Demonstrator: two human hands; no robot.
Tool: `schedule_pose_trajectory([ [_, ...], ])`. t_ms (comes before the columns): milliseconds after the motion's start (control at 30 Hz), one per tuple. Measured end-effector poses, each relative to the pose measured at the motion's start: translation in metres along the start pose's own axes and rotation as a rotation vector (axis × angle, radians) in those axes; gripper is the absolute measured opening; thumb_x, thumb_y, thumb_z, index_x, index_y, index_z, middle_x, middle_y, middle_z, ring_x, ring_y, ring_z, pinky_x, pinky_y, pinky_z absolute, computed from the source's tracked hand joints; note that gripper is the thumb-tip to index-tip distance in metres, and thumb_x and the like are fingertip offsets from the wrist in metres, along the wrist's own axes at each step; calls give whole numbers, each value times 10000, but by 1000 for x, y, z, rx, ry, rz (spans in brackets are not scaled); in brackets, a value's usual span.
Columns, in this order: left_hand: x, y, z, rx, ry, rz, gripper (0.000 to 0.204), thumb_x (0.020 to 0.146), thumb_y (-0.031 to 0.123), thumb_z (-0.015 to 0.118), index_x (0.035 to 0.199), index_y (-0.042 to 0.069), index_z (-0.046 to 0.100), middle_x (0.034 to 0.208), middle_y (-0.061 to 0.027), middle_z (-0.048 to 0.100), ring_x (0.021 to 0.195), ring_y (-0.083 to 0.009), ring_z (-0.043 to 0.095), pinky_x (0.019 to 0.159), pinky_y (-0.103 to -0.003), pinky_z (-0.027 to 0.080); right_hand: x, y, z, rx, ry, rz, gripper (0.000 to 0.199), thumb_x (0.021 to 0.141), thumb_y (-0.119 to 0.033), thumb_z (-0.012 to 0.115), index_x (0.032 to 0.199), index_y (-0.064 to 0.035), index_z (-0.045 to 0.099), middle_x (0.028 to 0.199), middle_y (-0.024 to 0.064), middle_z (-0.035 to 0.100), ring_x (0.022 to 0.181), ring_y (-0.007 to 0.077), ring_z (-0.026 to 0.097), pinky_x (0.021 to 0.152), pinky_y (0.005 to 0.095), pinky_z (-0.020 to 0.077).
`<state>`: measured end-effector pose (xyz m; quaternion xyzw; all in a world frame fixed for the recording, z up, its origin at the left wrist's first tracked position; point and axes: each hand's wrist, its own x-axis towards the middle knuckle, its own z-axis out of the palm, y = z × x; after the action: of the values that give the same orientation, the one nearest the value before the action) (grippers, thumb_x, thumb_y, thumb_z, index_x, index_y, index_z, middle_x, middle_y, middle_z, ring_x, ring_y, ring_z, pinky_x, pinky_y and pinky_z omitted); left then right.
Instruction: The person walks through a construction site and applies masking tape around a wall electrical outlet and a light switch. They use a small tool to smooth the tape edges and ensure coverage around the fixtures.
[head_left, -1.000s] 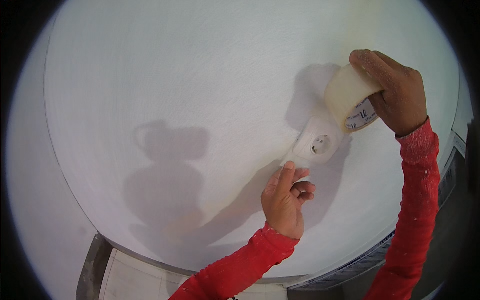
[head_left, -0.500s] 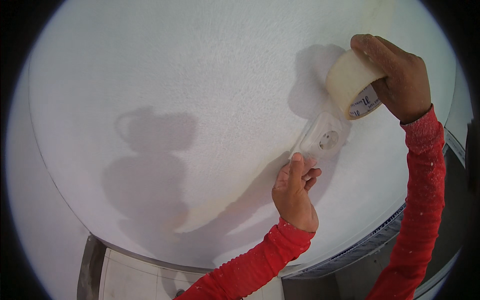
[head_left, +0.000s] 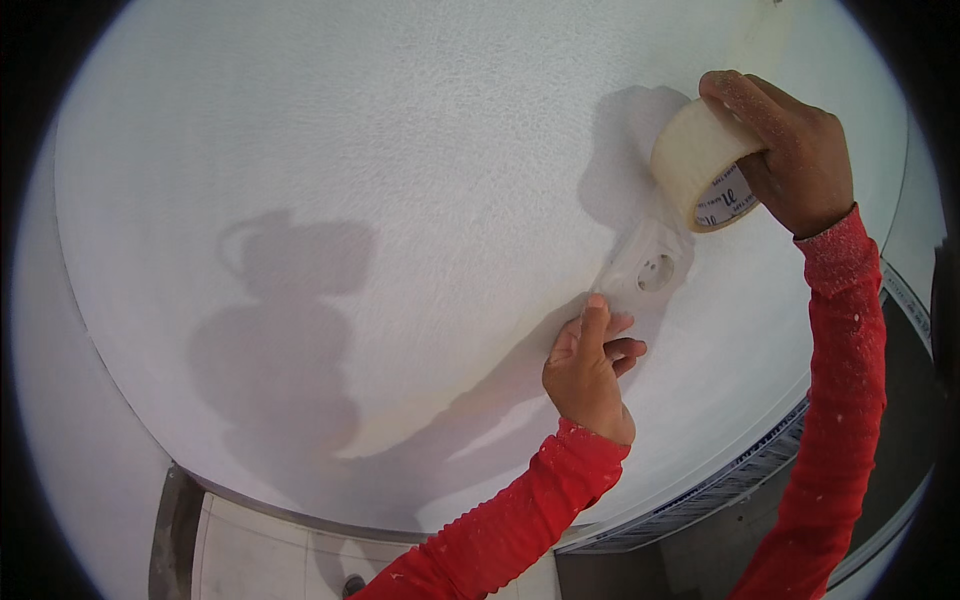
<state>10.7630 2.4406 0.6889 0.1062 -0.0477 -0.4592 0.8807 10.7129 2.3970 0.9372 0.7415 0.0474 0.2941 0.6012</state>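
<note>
My right hand [head_left: 795, 150] grips a roll of clear packing tape [head_left: 700, 165] held against a white textured wall [head_left: 400, 180]. A stretch of tape runs from the roll down over a white wall socket [head_left: 650, 265]. My left hand [head_left: 590, 365] presses the tape's lower end to the wall with its index finger, just below-left of the socket. Both arms wear red sleeves.
Shadows of a head and arms fall on the wall at left and centre. A metal strip [head_left: 170, 530] and a white panel [head_left: 260, 555] lie along the bottom left. A ribbed grey edge [head_left: 740, 470] curves at the lower right.
The view has shifted slightly; my right hand has drawn the roll a little farther up from the socket, lengthening the tape. My left hand stays pressed at the tape's lower end.
</note>
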Motion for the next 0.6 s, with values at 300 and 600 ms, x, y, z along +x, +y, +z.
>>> schedule_pose_trajectory([
  [300, 0, 2, 2, -17, 0, 17, 379, 919, 423, 697, 1081, 95, 596, 1003, -57, 644, 748, -162, 621, 814, -363, 452, 0, -4, 1, -8, -26, 72, 465, 767, -90, 790, 1176, -229, 618, 1049, 37, 742, 852, 278, 749, 739, 376, 637],
  [600, -1, 11, -1, 33, 55, -22, 390, 922, 423, 690, 1062, 61, 654, 957, -60, 714, 694, -135, 653, 703, -305, 471, 2, -3, -1, 22, -53, 89, 579, 688, 67, 726, 1200, -181, 615, 1152, 76, 720, 909, 308, 737, 775, 379, 633],
])
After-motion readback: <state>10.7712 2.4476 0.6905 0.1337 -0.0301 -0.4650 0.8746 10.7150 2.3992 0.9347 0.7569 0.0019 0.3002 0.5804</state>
